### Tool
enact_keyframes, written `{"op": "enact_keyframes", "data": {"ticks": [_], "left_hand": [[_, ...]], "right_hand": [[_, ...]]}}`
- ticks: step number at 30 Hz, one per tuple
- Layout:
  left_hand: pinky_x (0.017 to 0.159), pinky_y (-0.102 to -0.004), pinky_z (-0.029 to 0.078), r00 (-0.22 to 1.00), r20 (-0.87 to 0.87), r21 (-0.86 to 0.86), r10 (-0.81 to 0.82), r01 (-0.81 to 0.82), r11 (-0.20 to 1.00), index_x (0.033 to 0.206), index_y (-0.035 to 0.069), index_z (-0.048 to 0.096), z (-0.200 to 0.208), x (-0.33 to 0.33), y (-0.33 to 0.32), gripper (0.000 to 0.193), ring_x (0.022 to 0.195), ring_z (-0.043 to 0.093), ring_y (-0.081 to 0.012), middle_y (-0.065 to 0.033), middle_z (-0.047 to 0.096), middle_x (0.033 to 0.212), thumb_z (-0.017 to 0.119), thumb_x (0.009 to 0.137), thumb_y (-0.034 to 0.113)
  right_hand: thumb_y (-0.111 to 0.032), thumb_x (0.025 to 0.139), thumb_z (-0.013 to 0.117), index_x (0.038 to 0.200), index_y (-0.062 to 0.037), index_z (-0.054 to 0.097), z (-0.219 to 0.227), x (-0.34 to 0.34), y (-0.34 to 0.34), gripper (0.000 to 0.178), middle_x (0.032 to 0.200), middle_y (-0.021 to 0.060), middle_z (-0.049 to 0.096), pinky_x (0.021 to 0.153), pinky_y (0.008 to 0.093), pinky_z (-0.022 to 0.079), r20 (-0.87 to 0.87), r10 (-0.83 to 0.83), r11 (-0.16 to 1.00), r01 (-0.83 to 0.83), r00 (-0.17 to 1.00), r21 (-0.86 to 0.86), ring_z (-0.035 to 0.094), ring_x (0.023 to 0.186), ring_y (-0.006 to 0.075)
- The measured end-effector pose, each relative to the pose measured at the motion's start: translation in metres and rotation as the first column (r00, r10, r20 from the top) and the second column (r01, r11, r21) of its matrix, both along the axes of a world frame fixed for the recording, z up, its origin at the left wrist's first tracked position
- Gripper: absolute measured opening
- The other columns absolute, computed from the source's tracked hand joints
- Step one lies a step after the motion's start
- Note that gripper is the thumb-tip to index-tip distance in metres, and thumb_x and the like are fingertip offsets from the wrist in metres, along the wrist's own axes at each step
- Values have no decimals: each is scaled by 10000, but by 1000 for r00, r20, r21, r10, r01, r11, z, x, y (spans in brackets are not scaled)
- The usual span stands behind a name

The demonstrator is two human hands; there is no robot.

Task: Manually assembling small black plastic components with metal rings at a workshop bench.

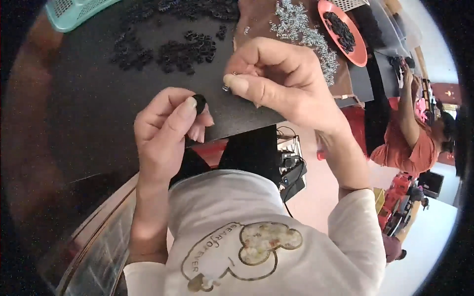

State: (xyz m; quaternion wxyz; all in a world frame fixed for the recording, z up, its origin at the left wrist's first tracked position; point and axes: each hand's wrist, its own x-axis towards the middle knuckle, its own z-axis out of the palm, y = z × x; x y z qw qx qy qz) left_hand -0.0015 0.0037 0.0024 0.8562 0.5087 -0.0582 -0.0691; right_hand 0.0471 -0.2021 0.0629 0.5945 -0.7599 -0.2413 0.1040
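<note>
Above the front edge of the dark table (98, 93), my left hand (163, 123) pinches a small black plastic piece (199, 102) between thumb and fingers. My right hand (286, 89), a little higher and to the right, is closed on a small metal spring (226, 89), whose end shows under the thumb tip. The two hands are apart, and so are the pieces in them. Beyond my left hand lie several loose black plastic pieces (185, 53). A heap of small silvery springs (296, 22) spreads over a brown sheet (256, 19), partly behind my right hand.
An orange oval tray (361, 56) with small black parts stands at the far right, near a clear bin (387, 37). A green basket (66, 22) sits at the far left. To the right, another person in a rust-coloured shirt (407, 148) works at a table.
</note>
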Motion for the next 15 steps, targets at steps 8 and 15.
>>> {"op": "enact_keyframes", "data": {"ticks": [8, 15], "left_hand": [[596, -217, 422, 999, -13, -78, -48, 47, 996, 980, -18, 596, -7, 2, 1, 187, 629, 486, -59, -72, 639, 805, 526, 978, 155], [596, -208, 423, 999, -21, -95, -41, 39, 995, 986, -16, 594, -4, 4, 1, 184, 629, 486, -50, -56, 640, 799, 519, 983, 152]], "right_hand": [[-37, 928, 590, 894, 36, 590, -7, -6, 26, 80, 688, 22, 618, 547, 203, 444, -129, 72, 976, -43, 989, 215, 602, 636, 56], [-44, 934, 570, 948, 44, 590, -25, -14, 36, 91, 726, 88, 636, 576, 265, 504, -6, 45, 961, -42, 999, 272, 664, 663, 154]]}}
